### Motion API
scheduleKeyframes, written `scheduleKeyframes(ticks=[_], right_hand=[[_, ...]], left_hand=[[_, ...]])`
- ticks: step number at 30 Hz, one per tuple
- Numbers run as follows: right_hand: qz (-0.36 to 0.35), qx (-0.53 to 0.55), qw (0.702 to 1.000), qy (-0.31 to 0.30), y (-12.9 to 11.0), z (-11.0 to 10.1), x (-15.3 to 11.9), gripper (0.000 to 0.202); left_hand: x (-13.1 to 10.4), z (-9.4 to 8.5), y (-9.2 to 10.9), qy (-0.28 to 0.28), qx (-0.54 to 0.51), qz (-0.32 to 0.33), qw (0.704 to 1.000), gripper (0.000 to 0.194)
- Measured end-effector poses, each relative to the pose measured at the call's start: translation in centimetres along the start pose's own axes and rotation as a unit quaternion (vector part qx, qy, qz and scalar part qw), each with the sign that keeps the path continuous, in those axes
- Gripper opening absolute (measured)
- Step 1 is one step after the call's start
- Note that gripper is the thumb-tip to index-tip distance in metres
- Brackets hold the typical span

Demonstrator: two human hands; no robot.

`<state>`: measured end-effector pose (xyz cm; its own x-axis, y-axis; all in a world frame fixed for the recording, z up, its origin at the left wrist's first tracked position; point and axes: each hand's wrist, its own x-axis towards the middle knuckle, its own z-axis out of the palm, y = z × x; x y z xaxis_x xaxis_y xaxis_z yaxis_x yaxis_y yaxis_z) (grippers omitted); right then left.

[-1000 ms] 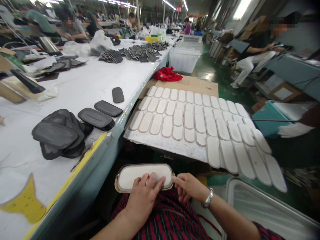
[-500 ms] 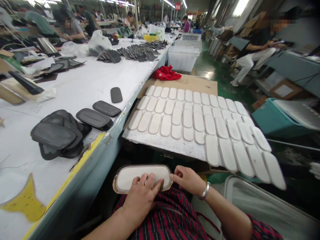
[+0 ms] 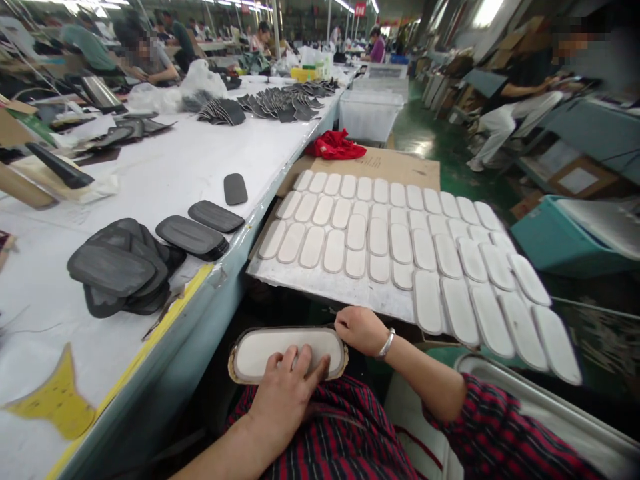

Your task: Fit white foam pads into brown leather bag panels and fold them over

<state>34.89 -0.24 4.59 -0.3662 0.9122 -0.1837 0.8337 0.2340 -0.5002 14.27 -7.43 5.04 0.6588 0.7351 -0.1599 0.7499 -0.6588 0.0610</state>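
The padded piece [image 3: 280,352] lies on the person's lap, just below the table [image 3: 190,167] edge. It is a long oval with rounded ends: a white padded centre inside a brown-grey rim.

The left hand [image 3: 289,392] lies flat on the white centre, fingers spread and pressing, as in the earlier frames. The right hand [image 3: 359,329] has moved: a second ago its fingers rested at the right end of the piece, level with the left hand; now it is raised to the upper right corner of the piece, fingers curled at the rim. Whether it grips the rim cannot be told.

Just beyond the lap, a flat board [image 3: 320,287] carries rows of white ovals [image 3: 400,243] of the same shape, laid side by side. A red cloth [image 3: 334,145] lies on cardboard behind it.

On the table to the left are stacked dark grey pieces [image 3: 120,267]. A clear plastic bin [image 3: 369,115] stands at the table's far end. A teal box [image 3: 555,240] stands on the floor to the right.
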Motion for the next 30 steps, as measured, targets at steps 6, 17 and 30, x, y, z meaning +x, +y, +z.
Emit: scheduleKeyframes(ticks=[6, 17, 30], right_hand=[[0.116, 0.266, 0.955, -0.066, 1.0, 0.1, -0.9, 0.028], [0.240, 0.725, 0.641, -0.072, 2.4, 8.0, -4.7, 0.035], [0.131, 0.815, 0.562, -0.058, 2.5, 9.6, -4.8, 0.033]], left_hand=[[0.3, -0.4, 0.1, -0.014, 0.002, -0.001, 1.000, 0.068], [0.4, -0.1, 1.0, -0.003, -0.040, -0.050, 0.998, 0.073], [0.3, 0.3, 1.2, 0.029, -0.029, -0.085, 0.996, 0.065]])
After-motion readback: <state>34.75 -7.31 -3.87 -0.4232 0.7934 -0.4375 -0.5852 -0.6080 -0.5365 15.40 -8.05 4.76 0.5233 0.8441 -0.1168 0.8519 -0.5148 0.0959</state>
